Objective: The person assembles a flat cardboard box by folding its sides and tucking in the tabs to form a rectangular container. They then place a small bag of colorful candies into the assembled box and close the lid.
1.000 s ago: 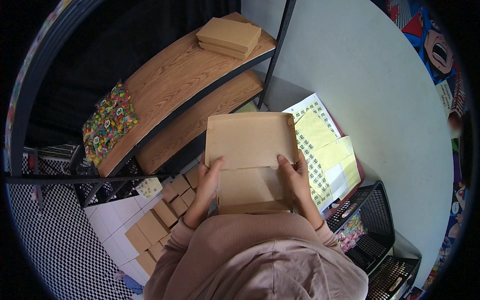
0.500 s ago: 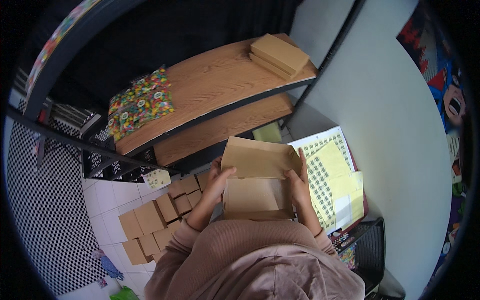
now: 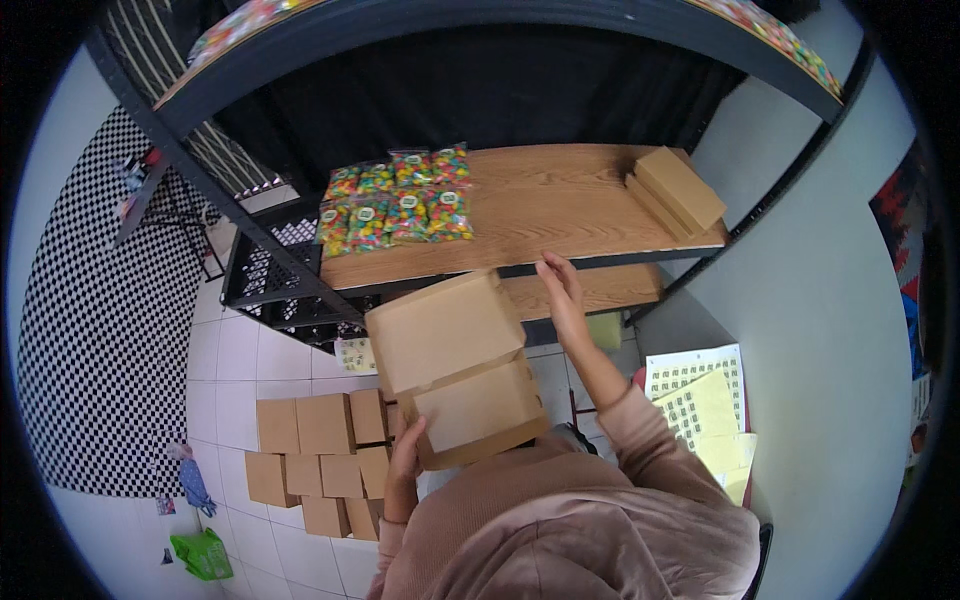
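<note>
An unlidded brown cardboard box (image 3: 478, 405), its hinged lid tipped up and back, is held in front of my body. My left hand (image 3: 406, 448) grips its lower left side, the thumb over the edge and the other fingers underneath. Off the box, to its right, my right hand (image 3: 562, 285) is raised near the shelf's front edge, fingers extended and nothing in them. The inside of the box shows bare cardboard. Beyond it, clear bags of colourful candy (image 3: 408, 205) lie in two rows on the wooden shelf (image 3: 550, 195).
Flat brown boxes (image 3: 678, 190) are stacked at the shelf's right end. Several closed cardboard boxes (image 3: 325, 425) sit on the tiled floor at left. Sticker sheets (image 3: 705, 400) lie at right. A black crate (image 3: 275, 265) and metal post (image 3: 240, 215) stand left of the shelf.
My right hand has let go of the box and moved up toward the shelf. The box now tilts in my left hand alone. My view has turned left.
</note>
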